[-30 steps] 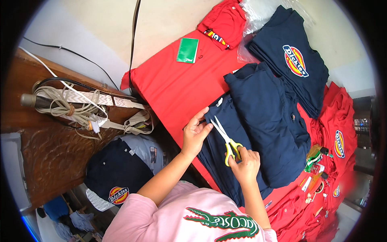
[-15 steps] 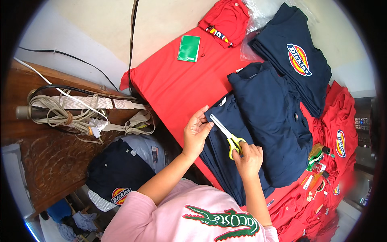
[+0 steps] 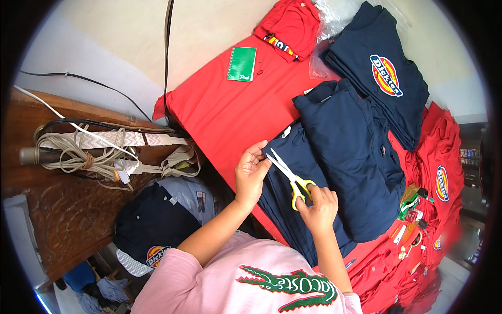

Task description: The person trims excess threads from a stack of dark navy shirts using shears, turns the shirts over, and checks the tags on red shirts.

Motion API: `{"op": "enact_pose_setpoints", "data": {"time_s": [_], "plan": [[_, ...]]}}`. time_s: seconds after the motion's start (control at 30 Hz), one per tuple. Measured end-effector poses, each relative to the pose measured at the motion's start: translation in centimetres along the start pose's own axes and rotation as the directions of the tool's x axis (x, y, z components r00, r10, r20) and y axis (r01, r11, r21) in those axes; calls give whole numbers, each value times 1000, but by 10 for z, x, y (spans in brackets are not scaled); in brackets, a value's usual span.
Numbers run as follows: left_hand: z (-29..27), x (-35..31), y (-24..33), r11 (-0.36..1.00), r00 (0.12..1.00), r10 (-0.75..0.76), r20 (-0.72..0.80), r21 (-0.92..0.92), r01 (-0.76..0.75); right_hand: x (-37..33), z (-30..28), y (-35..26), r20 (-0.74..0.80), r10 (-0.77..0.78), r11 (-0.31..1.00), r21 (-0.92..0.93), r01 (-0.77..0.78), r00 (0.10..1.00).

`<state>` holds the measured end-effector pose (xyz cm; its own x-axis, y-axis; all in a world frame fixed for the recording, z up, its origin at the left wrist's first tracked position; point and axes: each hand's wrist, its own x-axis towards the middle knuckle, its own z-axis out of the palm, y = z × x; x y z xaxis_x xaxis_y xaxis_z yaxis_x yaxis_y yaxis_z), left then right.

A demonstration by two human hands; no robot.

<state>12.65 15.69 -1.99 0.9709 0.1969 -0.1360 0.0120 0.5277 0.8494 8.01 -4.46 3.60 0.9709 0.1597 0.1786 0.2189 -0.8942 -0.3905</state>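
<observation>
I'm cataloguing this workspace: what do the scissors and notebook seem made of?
The scissors have pale, silvery blades, likely smooth metal, and evenly coloured yellow-green handles, probably plastic. The notebook has a smooth-looking, flat green cover, perhaps coated card or plastic.

Small garment workroom, navy garments [image 3: 348, 162], piled red shirts [image 3: 433, 137], scissors [image 3: 293, 178]

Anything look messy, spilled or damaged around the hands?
Only the right side: small items lie scattered over rumpled red clothes, untidy beside the folded navy pile. I see no spill or damage near the scissors in the right hand.
</observation>
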Motion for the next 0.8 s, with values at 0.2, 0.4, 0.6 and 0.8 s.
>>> {"op": "enact_pose_setpoints", "data": {"time_s": [0.2, 0.4, 0.6, 0.8], "plan": [[3, -1, 1, 999, 1000, 28, -7, 23, -28, 2, 3, 5, -10, -27, 998, -55, 26, 1000], [1, -3, -1, 998, 999, 41, -6, 53, -41, -1, 1, 6, -23, -54, 994, -94, 52, 998], [-3, -1, -1, 993, 999, 26, -24, 119, -23, -8, -2, 5, -44, 32, 998, -56, -35, 999], [-27, 23, 0, 943, 994, -97, -53, 315, 109, -95, -21, 50, -165, 656, 731, 380, -567, 736]]}}
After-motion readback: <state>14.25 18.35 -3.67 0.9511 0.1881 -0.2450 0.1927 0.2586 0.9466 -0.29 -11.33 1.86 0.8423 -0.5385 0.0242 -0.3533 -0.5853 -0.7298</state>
